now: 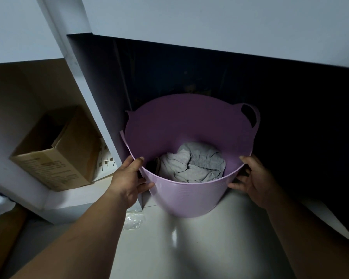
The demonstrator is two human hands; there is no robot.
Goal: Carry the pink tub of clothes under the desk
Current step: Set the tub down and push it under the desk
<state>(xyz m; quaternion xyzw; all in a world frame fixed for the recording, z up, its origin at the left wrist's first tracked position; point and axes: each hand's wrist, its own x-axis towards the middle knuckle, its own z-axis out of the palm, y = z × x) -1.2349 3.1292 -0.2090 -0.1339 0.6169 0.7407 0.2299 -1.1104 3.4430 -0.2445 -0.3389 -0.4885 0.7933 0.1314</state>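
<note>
The pink tub stands on the pale floor at the mouth of the dark space under the white desk. Grey clothes lie crumpled in its bottom. My left hand grips the tub's near left rim, thumb over the edge and fingers on the outer wall. My right hand holds the near right rim the same way. One loop handle shows at the tub's far right; the left handle presses against the desk's side panel.
Left of the side panel, a shelf holds an open cardboard box. A crumpled piece of clear plastic lies on the floor by the panel's foot. The recess under the desk is dark.
</note>
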